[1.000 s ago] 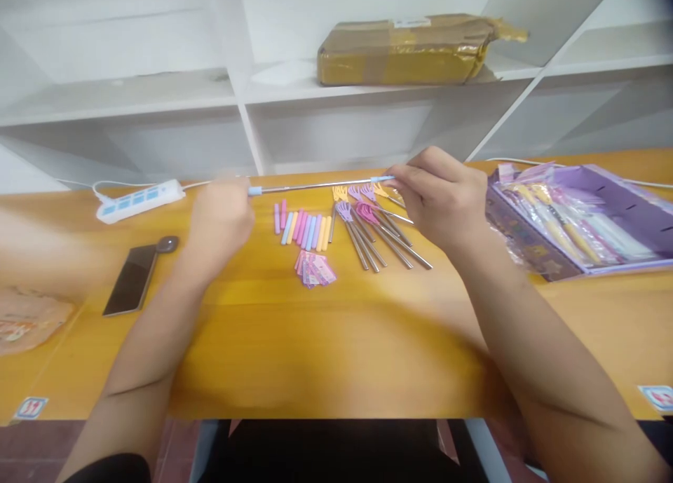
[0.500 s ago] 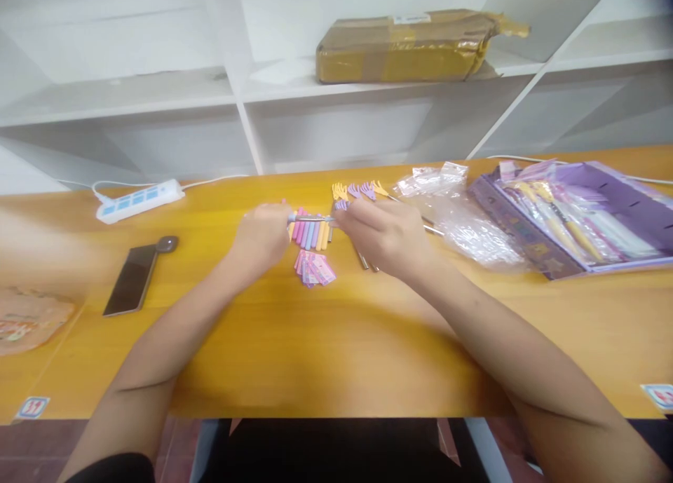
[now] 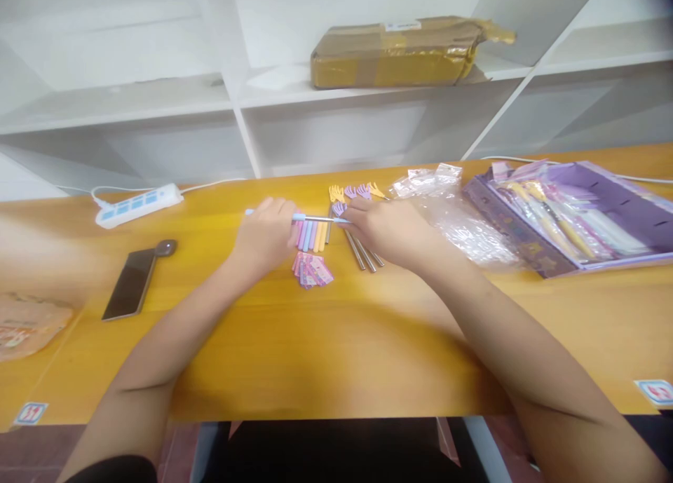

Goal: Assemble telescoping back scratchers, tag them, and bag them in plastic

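Observation:
My left hand (image 3: 264, 235) and my right hand (image 3: 386, 228) are closed on the two ends of a thin metal telescopic rod with a light blue grip (image 3: 315, 219), held level just above the wooden table (image 3: 336, 343). Under it lies a row of pastel grip sleeves (image 3: 311, 236) and a small pile of pink tags (image 3: 312, 270). Several metal rods with purple, pink and yellow claw heads (image 3: 357, 192) lie partly under my right hand.
A crumpled clear plastic bag (image 3: 452, 213) and a purple box of packaged items (image 3: 573, 216) lie to the right. A black phone (image 3: 130, 284) and a white power strip (image 3: 137, 204) sit left. White shelves behind hold a taped cardboard parcel (image 3: 392, 52).
The rod was long and stretched between my hands held far apart; my hands came together and the rod is now short. My right hand moved left, uncovering the plastic bag.

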{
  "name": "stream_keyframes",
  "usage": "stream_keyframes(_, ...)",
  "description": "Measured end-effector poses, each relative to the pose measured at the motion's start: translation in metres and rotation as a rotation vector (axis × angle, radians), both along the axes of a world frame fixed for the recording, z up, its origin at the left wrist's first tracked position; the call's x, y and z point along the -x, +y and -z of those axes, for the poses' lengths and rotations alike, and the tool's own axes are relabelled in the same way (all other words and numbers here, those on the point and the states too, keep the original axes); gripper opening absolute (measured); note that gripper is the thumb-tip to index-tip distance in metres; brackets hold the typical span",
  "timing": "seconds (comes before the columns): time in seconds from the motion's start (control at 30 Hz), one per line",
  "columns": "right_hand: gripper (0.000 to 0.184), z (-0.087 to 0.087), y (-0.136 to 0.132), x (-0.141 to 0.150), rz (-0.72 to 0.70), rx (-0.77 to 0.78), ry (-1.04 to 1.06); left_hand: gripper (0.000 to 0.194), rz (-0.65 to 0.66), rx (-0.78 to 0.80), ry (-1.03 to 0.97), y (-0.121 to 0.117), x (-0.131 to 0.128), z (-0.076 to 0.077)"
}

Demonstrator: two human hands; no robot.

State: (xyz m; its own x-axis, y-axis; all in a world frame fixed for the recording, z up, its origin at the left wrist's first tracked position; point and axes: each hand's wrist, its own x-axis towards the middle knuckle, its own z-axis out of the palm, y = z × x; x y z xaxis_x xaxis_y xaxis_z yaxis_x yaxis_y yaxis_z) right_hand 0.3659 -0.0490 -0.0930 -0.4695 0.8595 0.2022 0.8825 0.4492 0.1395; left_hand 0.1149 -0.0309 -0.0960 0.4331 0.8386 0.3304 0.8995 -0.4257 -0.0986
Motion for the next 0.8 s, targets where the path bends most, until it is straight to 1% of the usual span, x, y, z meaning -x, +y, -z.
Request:
stream_keyframes(0.17,0.037,-0.004,-0.002,-0.003,-0.016,-0.022,0.004,0.016,-0.005,-0.054,0.025,0.000,0.000,0.003)
stream_keyframes(0.27,0.038,-0.006,-0.004,-0.004,-0.029,-0.020,0.008,0.017,-0.029,-0.032,0.048,0.002,0.002,0.005)
stream_keyframes(0.4,0.045,-0.008,-0.007,0.002,-0.075,0.015,0.033,0.021,-0.092,0.000,0.096,0.005,0.007,0.004)
stream_keyframes(0.53,0.044,-0.008,-0.008,0.007,-0.041,0.030,0.018,0.025,-0.134,0.020,0.097,0.012,0.016,-0.002)
stream_keyframes(0.63,0.040,-0.008,-0.002,-0.008,-0.010,-0.044,-0.001,0.024,-0.188,0.043,0.058,0.024,0.033,-0.011)
stream_keyframes(0.73,0.039,-0.011,0.008,-0.037,0.008,-0.188,0.020,0.021,-0.292,0.008,0.002,0.038,0.054,-0.023)
stream_keyframes(0.8,0.039,-0.016,0.014,-0.055,0.010,-0.299,0.043,0.020,-0.348,-0.022,-0.061,0.044,0.064,-0.033)
